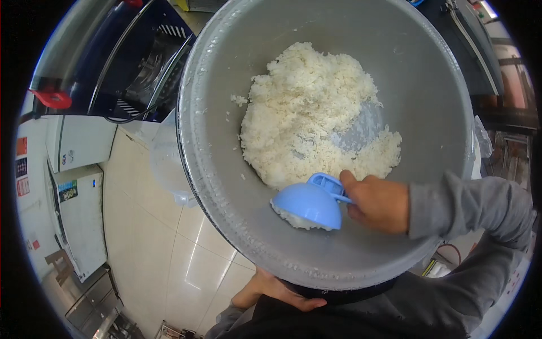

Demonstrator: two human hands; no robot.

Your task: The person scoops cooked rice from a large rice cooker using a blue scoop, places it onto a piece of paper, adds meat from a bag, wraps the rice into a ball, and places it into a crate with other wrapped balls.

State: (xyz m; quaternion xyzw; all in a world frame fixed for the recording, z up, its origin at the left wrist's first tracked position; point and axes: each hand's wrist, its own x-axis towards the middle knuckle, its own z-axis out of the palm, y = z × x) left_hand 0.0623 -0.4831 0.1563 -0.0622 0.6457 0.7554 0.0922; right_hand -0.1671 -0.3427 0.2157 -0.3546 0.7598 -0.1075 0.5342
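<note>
A large grey metal pot (427, 127) fills the middle of the view, with a mound of cooked white rice (305, 93) on its bottom. My right hand (377, 203) grips the handle of a blue plastic scoop (309, 203) inside the pot, at the near side of the rice. The scoop's rounded back faces up, and rice shows along its lower edge. My left hand (288, 292) holds the outside of the pot below its near rim; its thumb shows, while most of its fingers are hidden. Bare metal shows through a gap in the rice.
A translucent plastic container (167, 156) stands left of the pot. Farther left are a dark blue appliance (127, 63) with red handles and white freezer-like cabinets (82, 216) by the tiled floor (148, 237). Dark equipment (470, 46) stands at upper right.
</note>
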